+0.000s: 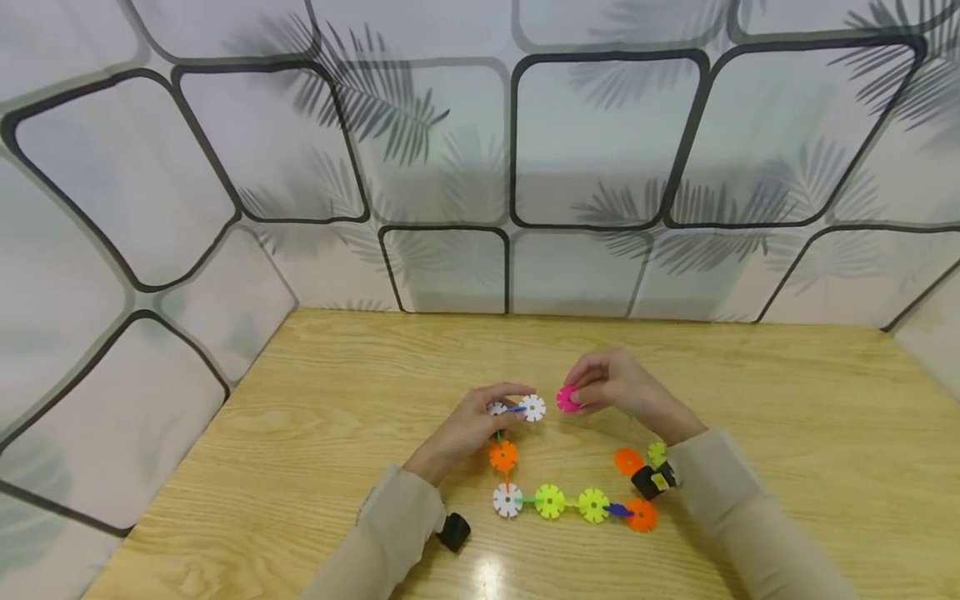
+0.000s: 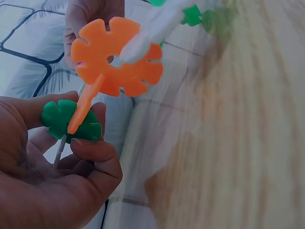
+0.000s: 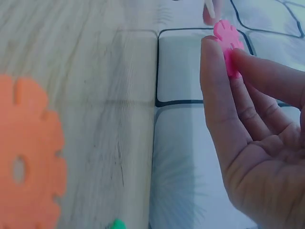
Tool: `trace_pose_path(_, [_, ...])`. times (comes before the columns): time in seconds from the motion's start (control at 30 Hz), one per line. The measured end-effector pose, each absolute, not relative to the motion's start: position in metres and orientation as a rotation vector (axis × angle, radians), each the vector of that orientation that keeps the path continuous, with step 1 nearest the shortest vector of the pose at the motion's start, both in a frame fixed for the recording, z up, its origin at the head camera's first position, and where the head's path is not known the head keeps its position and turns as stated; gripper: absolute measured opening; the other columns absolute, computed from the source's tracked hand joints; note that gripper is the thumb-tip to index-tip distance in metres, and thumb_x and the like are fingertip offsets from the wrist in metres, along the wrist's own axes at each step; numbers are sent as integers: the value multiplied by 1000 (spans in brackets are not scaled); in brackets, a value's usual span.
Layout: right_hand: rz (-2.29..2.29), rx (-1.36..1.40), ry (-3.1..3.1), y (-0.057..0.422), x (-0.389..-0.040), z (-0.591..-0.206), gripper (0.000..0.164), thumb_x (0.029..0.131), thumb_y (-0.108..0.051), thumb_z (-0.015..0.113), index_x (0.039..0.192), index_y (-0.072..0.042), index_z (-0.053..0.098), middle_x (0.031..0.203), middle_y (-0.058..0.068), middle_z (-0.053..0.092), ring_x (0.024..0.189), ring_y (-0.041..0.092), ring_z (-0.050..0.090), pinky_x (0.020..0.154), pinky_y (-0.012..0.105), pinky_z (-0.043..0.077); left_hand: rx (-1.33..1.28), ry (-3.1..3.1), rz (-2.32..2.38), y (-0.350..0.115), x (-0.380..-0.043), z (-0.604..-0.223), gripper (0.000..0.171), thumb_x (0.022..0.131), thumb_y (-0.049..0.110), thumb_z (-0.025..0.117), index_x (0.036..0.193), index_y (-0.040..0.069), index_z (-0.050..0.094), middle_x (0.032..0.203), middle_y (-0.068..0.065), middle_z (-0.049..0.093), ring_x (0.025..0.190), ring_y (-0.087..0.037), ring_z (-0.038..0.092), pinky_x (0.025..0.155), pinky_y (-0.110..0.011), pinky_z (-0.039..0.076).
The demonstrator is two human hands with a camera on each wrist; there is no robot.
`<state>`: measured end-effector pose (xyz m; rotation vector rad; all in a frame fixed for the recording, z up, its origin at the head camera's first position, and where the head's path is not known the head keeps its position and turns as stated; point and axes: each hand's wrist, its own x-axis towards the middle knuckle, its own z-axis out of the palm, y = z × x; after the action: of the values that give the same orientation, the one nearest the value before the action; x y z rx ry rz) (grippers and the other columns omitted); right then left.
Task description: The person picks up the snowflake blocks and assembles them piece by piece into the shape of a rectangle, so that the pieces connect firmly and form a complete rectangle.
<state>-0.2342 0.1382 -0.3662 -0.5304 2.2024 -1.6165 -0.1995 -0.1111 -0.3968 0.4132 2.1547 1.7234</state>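
Head view shows the right hand (image 1: 621,388) pinching a pink slotted disc (image 1: 565,399) between thumb and fingers, just apart from the white slotted disc (image 1: 533,408) at the upper end of a disc chain (image 1: 550,502). The left hand (image 1: 478,422) curls round that end; exactly which disc its fingertips clamp cannot be told. Joining the two well would seem to call for turning the pink disc crosswise to the white one, lining slot up with slot and pushing straight, the left hand bracing near the blue edge-on disc (image 1: 515,409) against twisting. Seen from the right wrist, the pink disc sits at the fingertips, its far rim clear; from the left wrist, a green disc (image 2: 56,118) lies between the left fingers, an orange disc (image 2: 97,57) just beyond.
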Motion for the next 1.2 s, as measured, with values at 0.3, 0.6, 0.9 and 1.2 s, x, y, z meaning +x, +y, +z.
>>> trace_pose_path(0.3, [-1628,-596,2220,133,-229,-370,7,89,16,63,96,14,63,92,21,73,80,21,72,74,42,60,404,2168,1710,-109,-199,-397,36,101,7,60,137,1,60,109,-10,61,70,-13,50,62,-23,42])
trace_pose_path(0.6, [-1569,-616,2320,124,-223,-367,10,88,19,62,91,10,64,90,20,73,82,27,72,73,38,61,426,2205,1672,-109,-199,-398,36,101,8,60,137,4,61,112,-11,62,73,-15,52,65,-26,43])
trace_pose_path(0.9, [-1428,-650,2508,118,-219,-364,12,87,14,69,85,3,69,86,12,74,80,25,72,73,33,60,382,2187,1682,-109,-199,-395,34,101,9,61,135,6,63,106,-9,62,73,-14,52,66,-26,43])
trace_pose_path(1.2, [-1360,-780,2632,113,-213,-364,16,86,17,69,82,1,71,83,10,74,78,25,73,70,33,60,369,2175,1690,-107,-199,-391,31,101,7,61,132,6,64,109,-10,60,72,-16,49,63,-25,41])
